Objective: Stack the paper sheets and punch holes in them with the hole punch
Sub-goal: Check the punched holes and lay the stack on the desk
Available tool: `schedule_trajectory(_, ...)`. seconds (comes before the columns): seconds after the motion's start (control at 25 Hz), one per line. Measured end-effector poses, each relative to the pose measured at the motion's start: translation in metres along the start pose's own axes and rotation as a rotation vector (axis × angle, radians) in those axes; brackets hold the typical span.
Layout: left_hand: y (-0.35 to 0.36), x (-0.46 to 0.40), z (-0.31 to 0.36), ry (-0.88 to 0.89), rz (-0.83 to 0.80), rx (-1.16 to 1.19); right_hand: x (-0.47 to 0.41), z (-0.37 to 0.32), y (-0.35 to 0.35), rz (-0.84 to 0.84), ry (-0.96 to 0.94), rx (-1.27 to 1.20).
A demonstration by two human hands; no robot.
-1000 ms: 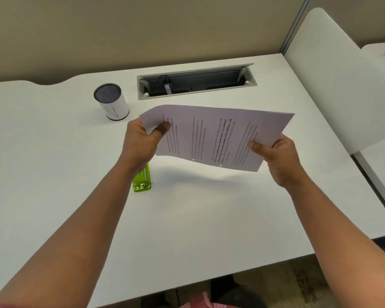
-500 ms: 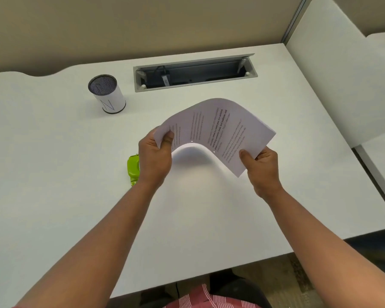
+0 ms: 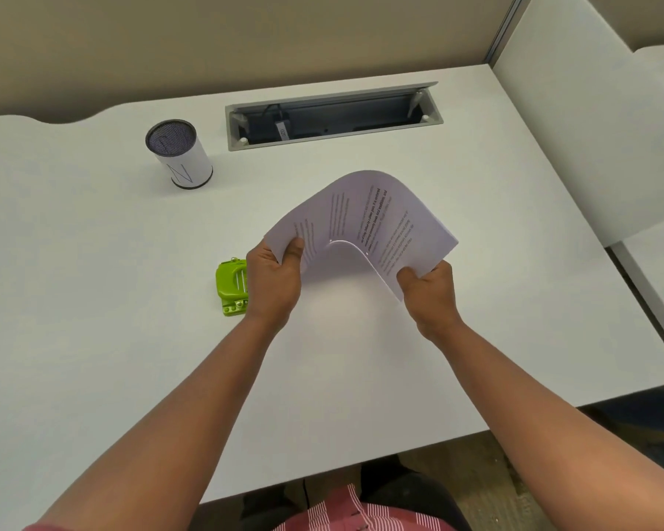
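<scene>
1. The left hand (image 3: pixel 273 285) is closed on one end of the paper sheets (image 3: pixel 376 220), the right hand (image 3: pixel 430 289) on the other.
2. The sheets arch upward above the white surface (image 3: pixel 93 300).
3. The green hole punch (image 3: pixel 231 287) sits on the surface, just beside the left hand.
4. A cylindrical cup (image 3: pixel 179 155) stands farther back.

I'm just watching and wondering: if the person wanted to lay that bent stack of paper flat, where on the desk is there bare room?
The widest bare patch is the near desk between the two forearms, below the paper. The far left, beyond the green hole punch and cup, is bare too. It is tighter by the left hand, which partly hides the punch, and near the cable slot.
</scene>
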State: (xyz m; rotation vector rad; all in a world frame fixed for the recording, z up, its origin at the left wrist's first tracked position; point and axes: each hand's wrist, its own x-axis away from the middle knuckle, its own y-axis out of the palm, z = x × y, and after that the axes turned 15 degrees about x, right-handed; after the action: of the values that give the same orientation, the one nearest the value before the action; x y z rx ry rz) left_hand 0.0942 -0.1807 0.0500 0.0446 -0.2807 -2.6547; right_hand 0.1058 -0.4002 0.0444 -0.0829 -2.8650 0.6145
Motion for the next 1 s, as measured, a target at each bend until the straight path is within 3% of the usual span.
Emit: schedule_trajectory(1.0,-0.005,-0.012,-0.013,-0.088,0.022,-0.128,-0.003,0.002,0.003,-0.02,0.082,0.028)
